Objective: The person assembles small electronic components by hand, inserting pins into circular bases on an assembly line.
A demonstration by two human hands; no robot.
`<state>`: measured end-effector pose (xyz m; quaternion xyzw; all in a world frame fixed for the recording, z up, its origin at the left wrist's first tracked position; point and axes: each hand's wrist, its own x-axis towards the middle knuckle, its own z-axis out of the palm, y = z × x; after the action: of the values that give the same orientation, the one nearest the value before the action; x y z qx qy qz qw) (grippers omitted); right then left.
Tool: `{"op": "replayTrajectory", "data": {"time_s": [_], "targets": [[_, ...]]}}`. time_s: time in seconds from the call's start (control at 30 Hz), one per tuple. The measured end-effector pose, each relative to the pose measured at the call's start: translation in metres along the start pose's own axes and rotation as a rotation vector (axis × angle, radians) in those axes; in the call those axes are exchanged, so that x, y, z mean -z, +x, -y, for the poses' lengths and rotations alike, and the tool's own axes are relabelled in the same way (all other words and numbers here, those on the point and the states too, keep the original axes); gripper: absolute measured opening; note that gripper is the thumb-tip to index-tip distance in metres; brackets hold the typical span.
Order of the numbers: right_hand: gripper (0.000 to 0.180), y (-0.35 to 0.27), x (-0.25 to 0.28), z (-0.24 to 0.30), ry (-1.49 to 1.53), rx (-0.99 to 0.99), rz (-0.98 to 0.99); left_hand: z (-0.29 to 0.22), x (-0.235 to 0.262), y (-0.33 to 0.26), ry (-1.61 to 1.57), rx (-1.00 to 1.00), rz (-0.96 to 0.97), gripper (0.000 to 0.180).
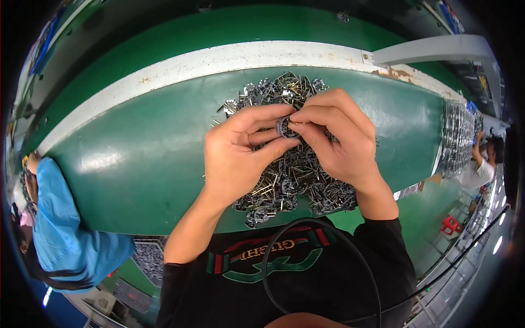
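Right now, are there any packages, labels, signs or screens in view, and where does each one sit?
No packages, signs or screens can be made out.
Printed design: on the person's black shirt, at the lower edge of the view; red, green and gold.
Small round part: pinched between left hand and right hand, over the heap of metal parts; dark face, markings too small to tell.

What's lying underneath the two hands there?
A heap of small grey and brass-coloured metal parts on the green table. The left hand and right hand cover the heap's middle.
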<state>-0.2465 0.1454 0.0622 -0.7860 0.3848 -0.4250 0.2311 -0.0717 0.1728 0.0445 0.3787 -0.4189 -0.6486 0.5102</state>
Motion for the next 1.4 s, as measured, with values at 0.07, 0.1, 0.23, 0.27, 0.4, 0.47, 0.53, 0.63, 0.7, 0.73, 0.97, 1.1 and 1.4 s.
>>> {"op": "replayTrajectory", "data": {"time_s": [0.07, 0.1, 0.23, 0.27, 0.4, 0.47, 0.53, 0.63, 0.7, 0.73, 0.97, 1.1, 1.4], "targets": [[0.018, -0.002, 0.000, -0.001, -0.009, 0.008, -0.017, 0.001, -0.002, 0.000, -0.020, -0.009, 0.001, 0.043], [0.018, -0.002, 0.000, -0.002, -0.039, 0.028, -0.039, 0.001, -0.003, 0.002, -0.026, -0.009, 0.016, 0.043], [0.024, -0.001, 0.001, -0.004, -0.102, 0.136, -0.104, -0.007, -0.007, 0.003, -0.034, -0.041, 0.006, 0.041], [0.026, 0.001, 0.004, -0.004, -0.120, 0.211, -0.107, -0.011, -0.002, 0.002, -0.035, -0.049, 0.027, 0.041], [0.036, 0.005, 0.022, -0.006, 0.002, 0.075, 0.096, -0.020, 0.024, 0.006, 0.061, -0.059, -0.003, 0.030], [0.030, 0.008, 0.042, -0.022, -0.092, -0.081, 0.088, -0.027, 0.044, 0.022, 0.454, -0.201, -0.162, 0.026], [0.025, 0.010, 0.059, -0.042, -0.230, -0.193, 0.131, -0.039, 0.072, 0.051, 0.542, -0.148, -0.313, 0.019], [0.019, 0.004, 0.053, -0.064, -0.168, -0.341, 0.276, -0.046, 0.135, 0.101, 0.860, -0.123, -0.489, 0.020], [0.018, 0.006, 0.047, -0.059, -0.085, -0.402, 0.311, -0.050, 0.175, 0.123, 0.969, -0.109, -0.563, 0.022], [0.017, 0.006, 0.043, -0.061, -0.112, -0.373, 0.321, -0.051, 0.195, 0.129, 0.977, -0.104, -0.580, 0.022], [0.012, -0.002, 0.054, -0.067, -0.152, -0.338, 0.276, -0.057, 0.237, 0.174, 0.986, -0.085, -0.519, 0.031], [0.009, 0.004, 0.042, -0.065, -0.166, -0.328, 0.182, -0.056, 0.341, 0.254, 1.826, -0.580, -0.658, 0.034], [0.011, -0.002, 0.052, -0.085, 0.223, -0.541, -0.015, -0.027, 0.396, 0.376, 2.039, -0.675, -0.206, 0.042]]}}
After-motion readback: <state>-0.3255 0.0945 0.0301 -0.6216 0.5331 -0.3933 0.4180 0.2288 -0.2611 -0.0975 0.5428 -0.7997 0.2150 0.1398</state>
